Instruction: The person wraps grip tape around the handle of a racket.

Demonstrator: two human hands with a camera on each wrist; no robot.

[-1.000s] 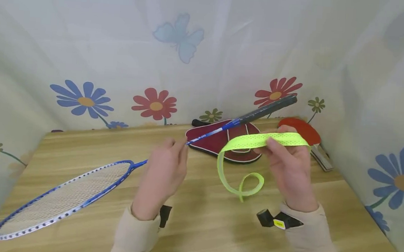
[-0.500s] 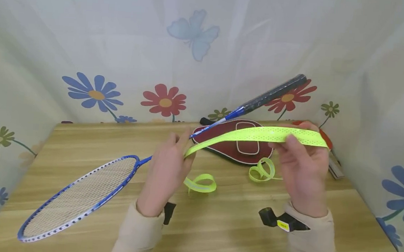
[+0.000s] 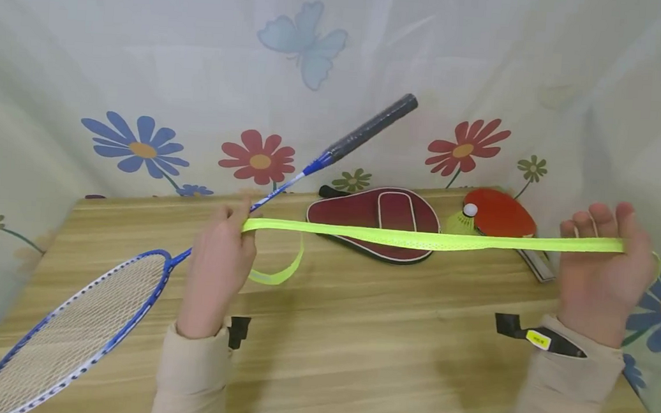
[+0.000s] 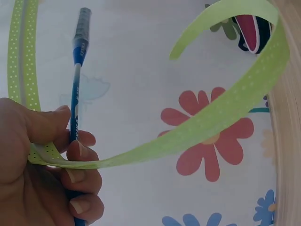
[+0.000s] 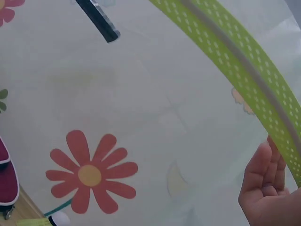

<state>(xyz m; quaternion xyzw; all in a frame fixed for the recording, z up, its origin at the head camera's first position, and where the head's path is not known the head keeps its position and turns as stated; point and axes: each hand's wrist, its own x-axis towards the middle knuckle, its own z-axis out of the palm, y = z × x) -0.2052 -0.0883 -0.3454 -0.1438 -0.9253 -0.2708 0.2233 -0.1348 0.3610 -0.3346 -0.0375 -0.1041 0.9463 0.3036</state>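
Left hand [image 3: 217,266], as I see it, grips the badminton racket [image 3: 180,259] and yellow-green overgrip tape [image 3: 391,237]; right hand [image 3: 601,280] holds the tape at its thumb; it spans left-right between them; the black handle [image 3: 370,129] slants far and right beyond it, nearer the left hand.

We are seeing a maroon case [image 3: 343,212] lying near the far edge of the wooden desk [image 3: 354,368], a yellow shuttlecock [image 3: 461,223] showing between it and a red paddle [image 3: 505,215]. Behind, we are facing a pale curtain [image 3: 174,48] bearing flowers [image 3: 261,161] and a blue butterfly [image 3: 304,41].
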